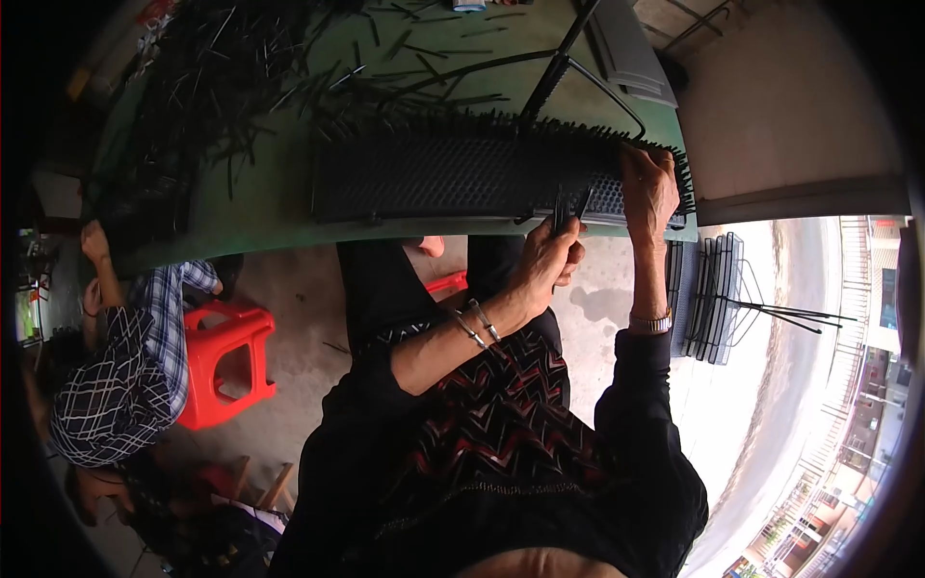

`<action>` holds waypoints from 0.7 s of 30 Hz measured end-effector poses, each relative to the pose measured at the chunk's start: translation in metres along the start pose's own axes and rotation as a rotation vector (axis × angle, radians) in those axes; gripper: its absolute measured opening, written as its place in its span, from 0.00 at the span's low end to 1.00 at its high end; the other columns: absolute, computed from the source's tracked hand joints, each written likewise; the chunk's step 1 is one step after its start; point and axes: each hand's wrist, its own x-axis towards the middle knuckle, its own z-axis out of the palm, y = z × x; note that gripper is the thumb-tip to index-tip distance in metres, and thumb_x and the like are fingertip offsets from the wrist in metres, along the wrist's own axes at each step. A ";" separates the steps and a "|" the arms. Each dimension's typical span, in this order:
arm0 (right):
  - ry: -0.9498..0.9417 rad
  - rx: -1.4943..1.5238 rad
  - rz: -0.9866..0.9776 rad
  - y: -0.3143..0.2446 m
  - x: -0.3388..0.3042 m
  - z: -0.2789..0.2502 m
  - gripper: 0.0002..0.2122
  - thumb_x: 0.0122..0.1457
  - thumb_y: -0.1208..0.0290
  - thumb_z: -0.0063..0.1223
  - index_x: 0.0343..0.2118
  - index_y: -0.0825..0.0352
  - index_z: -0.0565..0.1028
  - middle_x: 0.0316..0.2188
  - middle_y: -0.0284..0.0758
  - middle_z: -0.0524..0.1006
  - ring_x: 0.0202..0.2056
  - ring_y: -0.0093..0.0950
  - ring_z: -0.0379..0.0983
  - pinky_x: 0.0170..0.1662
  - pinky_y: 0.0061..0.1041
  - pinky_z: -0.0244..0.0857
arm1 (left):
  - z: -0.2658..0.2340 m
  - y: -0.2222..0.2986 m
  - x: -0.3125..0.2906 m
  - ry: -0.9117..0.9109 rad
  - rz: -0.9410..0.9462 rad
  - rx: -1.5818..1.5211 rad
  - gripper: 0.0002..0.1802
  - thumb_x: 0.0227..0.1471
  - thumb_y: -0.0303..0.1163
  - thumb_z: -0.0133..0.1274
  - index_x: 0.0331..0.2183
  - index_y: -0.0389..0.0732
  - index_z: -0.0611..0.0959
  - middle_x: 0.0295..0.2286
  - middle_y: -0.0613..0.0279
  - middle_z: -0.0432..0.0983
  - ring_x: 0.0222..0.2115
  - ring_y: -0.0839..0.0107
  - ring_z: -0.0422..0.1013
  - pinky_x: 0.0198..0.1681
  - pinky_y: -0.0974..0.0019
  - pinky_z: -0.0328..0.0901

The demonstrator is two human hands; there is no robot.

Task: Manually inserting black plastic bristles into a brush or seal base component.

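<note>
A long black perforated tray (424,178) lies along the near edge of the green table, with a dense row of short black sticks standing along its far side. My left hand (551,258) is closed around a few thin black sticks (561,210), just in front of the tray's near rim. Over the tray's right end, my right hand (651,188) has its fingers bent down at the row of sticks. Whatever is between those fingertips is hidden. A black wire frame (554,77) rises behind the tray.
Loose black sticks (222,77) are heaped on the green table (279,207) at the far left. A red plastic stool (226,361) and a person in a checked top (116,385) are at the left. Black wire racks (713,299) stand on the floor at the right.
</note>
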 end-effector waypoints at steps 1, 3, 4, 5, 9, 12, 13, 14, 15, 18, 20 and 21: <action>-0.018 -0.033 -0.012 -0.002 -0.001 -0.003 0.11 0.56 0.63 0.55 0.42 0.55 0.79 0.35 0.34 0.74 0.36 0.33 0.74 0.38 0.30 0.66 | 0.004 0.005 -0.002 0.041 -0.002 0.011 0.15 0.58 0.45 0.50 0.35 0.42 0.76 0.16 0.74 0.62 0.14 0.86 0.54 0.15 0.79 0.47; 0.021 -0.017 0.032 -0.011 -0.008 -0.008 0.12 0.57 0.63 0.54 0.43 0.57 0.79 0.33 0.33 0.75 0.34 0.30 0.73 0.37 0.28 0.66 | 0.006 0.007 -0.004 0.082 -0.007 0.021 0.16 0.57 0.45 0.51 0.35 0.41 0.77 0.17 0.73 0.63 0.16 0.85 0.55 0.16 0.79 0.46; 0.065 0.003 0.070 -0.017 -0.010 -0.013 0.13 0.58 0.63 0.53 0.45 0.59 0.78 0.32 0.33 0.75 0.33 0.26 0.73 0.37 0.25 0.65 | 0.007 0.009 -0.004 0.068 -0.004 0.013 0.15 0.57 0.44 0.52 0.34 0.41 0.77 0.17 0.73 0.64 0.16 0.85 0.57 0.16 0.79 0.47; 0.061 0.007 0.066 -0.021 -0.013 -0.021 0.13 0.58 0.63 0.53 0.45 0.59 0.78 0.32 0.33 0.75 0.33 0.26 0.73 0.37 0.25 0.65 | 0.006 0.009 -0.005 0.060 0.000 0.000 0.15 0.56 0.44 0.53 0.34 0.41 0.77 0.18 0.72 0.66 0.17 0.85 0.58 0.16 0.79 0.48; -0.536 0.694 0.300 -0.030 -0.027 -0.046 0.16 0.61 0.62 0.51 0.41 0.73 0.76 0.24 0.30 0.74 0.27 0.17 0.66 0.33 0.18 0.62 | 0.003 0.007 -0.003 0.066 0.047 0.021 0.14 0.55 0.43 0.54 0.33 0.41 0.78 0.19 0.72 0.67 0.17 0.85 0.59 0.16 0.79 0.48; -0.588 0.897 0.318 -0.024 -0.033 -0.043 0.11 0.59 0.69 0.52 0.38 0.73 0.76 0.26 0.32 0.76 0.26 0.18 0.69 0.31 0.19 0.64 | 0.005 0.006 -0.005 0.082 0.047 0.067 0.13 0.55 0.42 0.54 0.31 0.41 0.79 0.19 0.70 0.70 0.18 0.85 0.61 0.16 0.80 0.48; -0.590 0.899 0.318 -0.026 -0.032 -0.045 0.11 0.59 0.69 0.52 0.38 0.73 0.76 0.26 0.32 0.76 0.26 0.18 0.69 0.31 0.19 0.64 | 0.004 0.005 -0.004 0.086 0.070 0.067 0.13 0.55 0.42 0.54 0.30 0.42 0.79 0.19 0.69 0.72 0.18 0.84 0.61 0.16 0.80 0.48; -0.606 0.885 0.321 -0.028 -0.030 -0.048 0.11 0.59 0.69 0.52 0.39 0.73 0.76 0.27 0.32 0.76 0.26 0.19 0.70 0.32 0.19 0.65 | 0.003 0.004 -0.004 0.091 0.093 0.066 0.13 0.56 0.42 0.53 0.29 0.42 0.79 0.20 0.67 0.73 0.18 0.84 0.62 0.16 0.80 0.48; -0.623 0.871 0.324 -0.029 -0.030 -0.049 0.11 0.59 0.69 0.52 0.39 0.73 0.76 0.27 0.32 0.76 0.26 0.19 0.71 0.32 0.19 0.66 | 0.002 0.003 -0.003 0.094 0.094 0.066 0.13 0.56 0.42 0.53 0.29 0.42 0.79 0.20 0.67 0.73 0.18 0.84 0.62 0.16 0.80 0.48; -0.629 0.938 0.344 -0.027 -0.031 -0.047 0.12 0.60 0.69 0.50 0.40 0.74 0.76 0.26 0.33 0.77 0.27 0.20 0.73 0.33 0.20 0.68 | 0.001 0.001 -0.002 0.044 0.128 0.073 0.13 0.57 0.42 0.52 0.29 0.42 0.78 0.20 0.64 0.75 0.18 0.84 0.61 0.16 0.80 0.49; -0.640 0.931 0.350 -0.031 -0.029 -0.051 0.13 0.60 0.69 0.50 0.40 0.74 0.76 0.26 0.34 0.77 0.27 0.21 0.73 0.33 0.20 0.69 | -0.001 0.002 0.000 0.002 0.117 0.127 0.14 0.59 0.42 0.48 0.31 0.42 0.78 0.21 0.62 0.77 0.18 0.83 0.62 0.16 0.80 0.49; -0.650 0.922 0.357 -0.031 -0.027 -0.053 0.13 0.60 0.69 0.49 0.41 0.75 0.76 0.26 0.34 0.77 0.27 0.21 0.74 0.34 0.20 0.70 | -0.002 0.003 0.001 0.002 0.118 0.128 0.14 0.59 0.42 0.48 0.31 0.42 0.78 0.21 0.62 0.77 0.18 0.83 0.62 0.16 0.80 0.49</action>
